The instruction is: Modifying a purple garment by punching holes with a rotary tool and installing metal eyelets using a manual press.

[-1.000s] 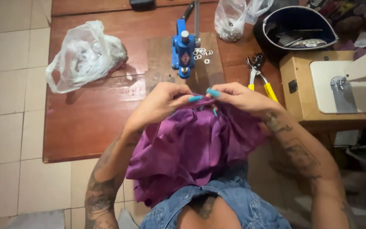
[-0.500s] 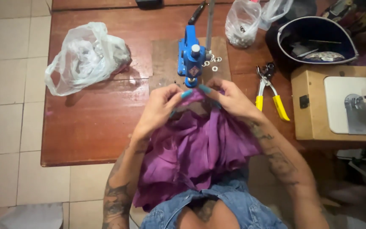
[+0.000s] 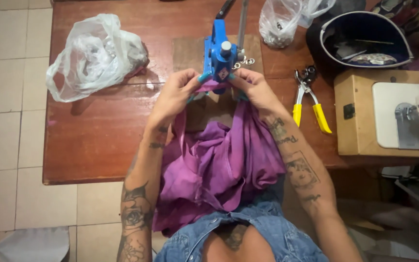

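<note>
Centrally, both hands meet at the base of a blue hand press (image 3: 220, 56), each pinching the upper edge of a purple garment (image 3: 219, 170). The left hand (image 3: 173, 97) has its fingers curled shut on the cloth just left of the press; the right hand (image 3: 254, 90) grips the same edge just right of it, fingers likewise closed. Between the two hands a short stretch of fabric is held taut and lies under the press head. Below the hands the rest of the garment hangs in folds between the forearms, down off the wooden table (image 3: 93, 140) toward the person's lap. Just beyond the right hand, a few small metal rings (image 3: 244, 62) lie beside the press. To the right of the right hand rest yellow-handled pliers (image 3: 310, 99), apart from it. Farther right stands a sewing machine (image 3: 403, 121). Well to the left of the left hand sits a crumpled white plastic bag (image 3: 95, 56); another plastic bag (image 3: 282, 22) lies beyond the right hand.
</note>
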